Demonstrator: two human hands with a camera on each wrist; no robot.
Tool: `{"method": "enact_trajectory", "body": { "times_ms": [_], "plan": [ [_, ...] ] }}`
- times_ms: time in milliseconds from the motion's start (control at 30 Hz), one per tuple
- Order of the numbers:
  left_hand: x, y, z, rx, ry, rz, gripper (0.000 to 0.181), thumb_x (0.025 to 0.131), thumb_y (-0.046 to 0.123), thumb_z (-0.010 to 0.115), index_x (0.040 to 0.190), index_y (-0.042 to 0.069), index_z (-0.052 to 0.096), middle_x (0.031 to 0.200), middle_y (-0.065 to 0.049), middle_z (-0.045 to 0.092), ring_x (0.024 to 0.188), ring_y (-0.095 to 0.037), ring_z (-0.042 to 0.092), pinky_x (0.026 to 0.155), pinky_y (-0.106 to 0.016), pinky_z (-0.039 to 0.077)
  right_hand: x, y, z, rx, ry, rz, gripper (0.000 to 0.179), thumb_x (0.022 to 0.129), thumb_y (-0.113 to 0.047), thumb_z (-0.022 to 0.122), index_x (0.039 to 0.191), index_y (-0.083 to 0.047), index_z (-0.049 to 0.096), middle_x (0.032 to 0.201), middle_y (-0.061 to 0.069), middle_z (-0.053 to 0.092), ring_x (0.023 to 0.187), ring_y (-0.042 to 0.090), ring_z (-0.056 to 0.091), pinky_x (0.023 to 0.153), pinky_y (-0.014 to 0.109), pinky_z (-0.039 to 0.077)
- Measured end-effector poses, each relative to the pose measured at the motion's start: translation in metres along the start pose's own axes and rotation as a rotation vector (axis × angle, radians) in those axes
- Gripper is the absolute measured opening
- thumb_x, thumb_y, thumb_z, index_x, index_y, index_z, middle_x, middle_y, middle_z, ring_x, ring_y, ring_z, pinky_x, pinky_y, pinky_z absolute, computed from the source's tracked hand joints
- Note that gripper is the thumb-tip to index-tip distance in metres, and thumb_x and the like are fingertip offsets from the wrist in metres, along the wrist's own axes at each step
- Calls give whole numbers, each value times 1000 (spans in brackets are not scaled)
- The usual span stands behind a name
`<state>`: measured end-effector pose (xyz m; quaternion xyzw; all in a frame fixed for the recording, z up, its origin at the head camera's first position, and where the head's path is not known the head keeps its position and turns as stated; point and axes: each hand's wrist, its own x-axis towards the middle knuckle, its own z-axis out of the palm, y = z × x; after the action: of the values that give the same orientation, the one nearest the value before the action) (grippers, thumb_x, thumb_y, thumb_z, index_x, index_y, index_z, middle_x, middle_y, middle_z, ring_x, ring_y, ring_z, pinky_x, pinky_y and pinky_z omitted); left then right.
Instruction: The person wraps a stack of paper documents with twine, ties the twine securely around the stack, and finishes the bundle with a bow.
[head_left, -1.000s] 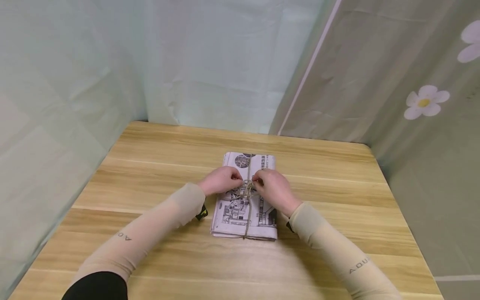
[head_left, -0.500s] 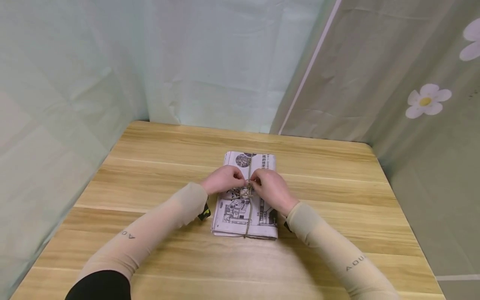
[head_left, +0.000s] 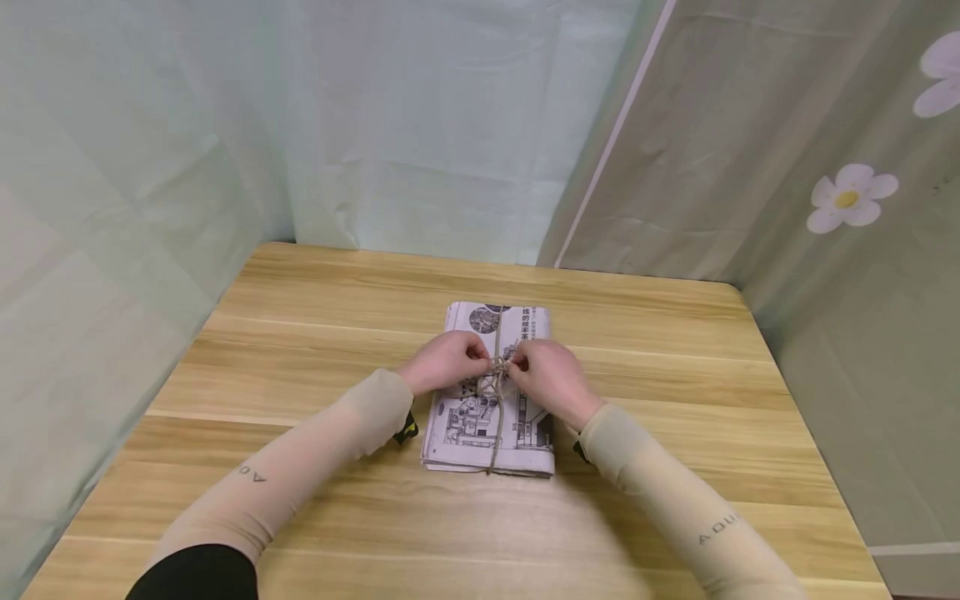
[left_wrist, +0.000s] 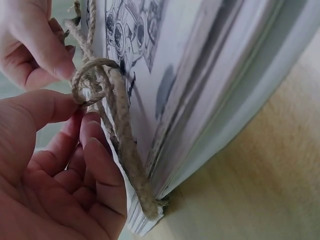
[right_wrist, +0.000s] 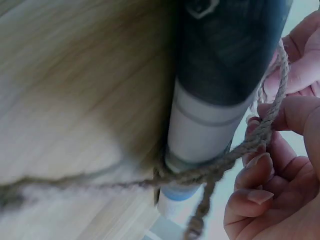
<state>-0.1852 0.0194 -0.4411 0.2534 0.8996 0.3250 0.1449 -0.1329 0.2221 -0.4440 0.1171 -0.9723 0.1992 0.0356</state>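
A folded stack of newspapers (head_left: 465, 458) lies on the table, bound lengthwise and crosswise with twine (head_left: 497, 429). Over the crossing, my left hand (head_left: 446, 362) comes in from the left and my right hand (head_left: 551, 379) from the right, fingertips almost meeting. In the left wrist view, thumb and forefinger of the left hand (left_wrist: 55, 170) pinch a small twine loop (left_wrist: 95, 67) near the knot. The right wrist view has the right hand (right_wrist: 280, 185) pinching a strand of twine (right_wrist: 262, 132) at the stack's edge, the left hand (right_wrist: 300, 70) just beyond.
The wood-grain table (head_left: 322, 292) extends around the stack on every side. Pale curtains (head_left: 450, 125) hang along the back and sides, with flower prints (head_left: 851, 200) at the right. A length of twine (right_wrist: 115, 184) trails from the stack in the right wrist view.
Half a second ago the fingertips drew closer together over the knot; now the right hand sits slightly farther right, and twine shows between them. The newspaper stack stays in place.
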Motion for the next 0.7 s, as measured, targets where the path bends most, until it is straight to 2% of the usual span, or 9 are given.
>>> {"method": "enact_trajectory", "body": {
  "times_ms": [133,267,367,533,700],
  "plan": [
    [1,-1,-1,-54,-10,8,12,96,21,67,101,12,73,88,1,68,79,-16,61,78,-33,53,4,-4,4,8,14,-5,14,94,-23,69,81,-18,64,77,-6,63,66,13,56,63,33,50],
    [3,-3,-3,-123,-49,-11,19,103,18,60,109,7,74,88,-1,69,75,-15,60,72,-30,52,7,-5,7,-7,36,-5,15,93,-22,70,81,-17,63,77,-5,62,66,14,56,64,34,50],
    [6,-3,-7,-154,-86,-38,21,104,19,59,107,6,75,87,-2,70,69,-14,57,65,-28,50,8,-6,9,-14,41,-8,14,93,-21,70,81,-17,63,77,-4,63,67,15,57,65,35,50],
    [10,-2,-10,-160,-135,-67,21,102,22,62,98,8,77,82,-4,70,64,-12,54,60,-25,47,9,-5,13,-24,45,-17,14,94,-22,69,83,-17,64,79,-4,63,69,15,58,66,36,51],
    [14,0,-10,-115,-181,-55,17,99,20,64,99,9,77,77,-4,68,63,-11,55,60,-24,47,10,-4,15,-31,61,-21,13,94,-22,70,83,-16,64,79,-4,63,70,15,58,66,36,51]
  ]
}}
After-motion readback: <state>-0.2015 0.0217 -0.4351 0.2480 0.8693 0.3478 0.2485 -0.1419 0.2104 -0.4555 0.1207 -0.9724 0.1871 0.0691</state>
